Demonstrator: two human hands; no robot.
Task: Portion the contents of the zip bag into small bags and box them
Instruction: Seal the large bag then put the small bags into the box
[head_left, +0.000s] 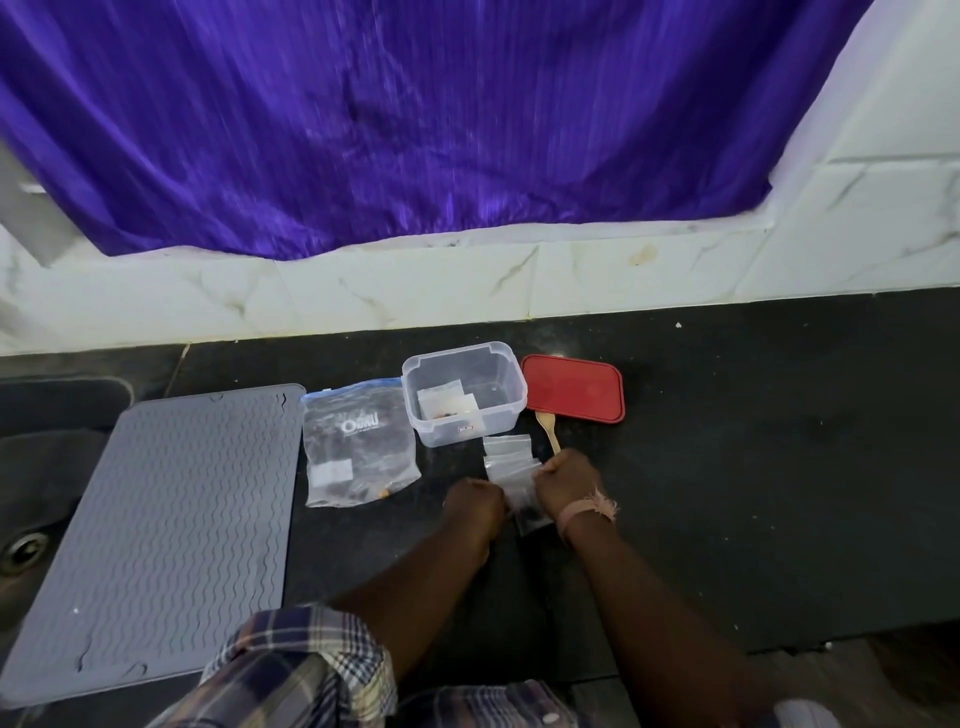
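Nearest the viewer, two bare forearms come out of rolled plaid sleeves and meet over the dark stone counter (727, 467), where both hands work one small clear plastic bag (525, 512) with a dark portion at its bottom. The left hand (474, 503) is curled with its fingertips at the bag's left edge, and the right hand (566, 480), a pale pink band at its wrist, is curled at the bag's top right corner; both appear to pinch the mouth of the bag, though the fingertips themselves are hidden. The step in hand looks like pressing a filled portion shut. Just beyond the hands, touching the held bag, lies a loose stack of empty small clear bags (506, 454), and beside the right hand's knuckles a small wooden spoon (549, 428) rests on the counter. To the left of the left hand lies the large clear zip bag with white print (358, 441), flat, with only a little dark content left at its near edge. Further left sits a grey ribbed silicone mat (171, 530). Just past the stack stands the clear rectangular plastic box (465, 395), open, with a couple of filled bags already inside; its red lid (571, 387) lies right of it. The next move likely calls for running the seal closed across its whole width, then lifting the bag forward over the stack and dropping it into the box without snagging the rim.
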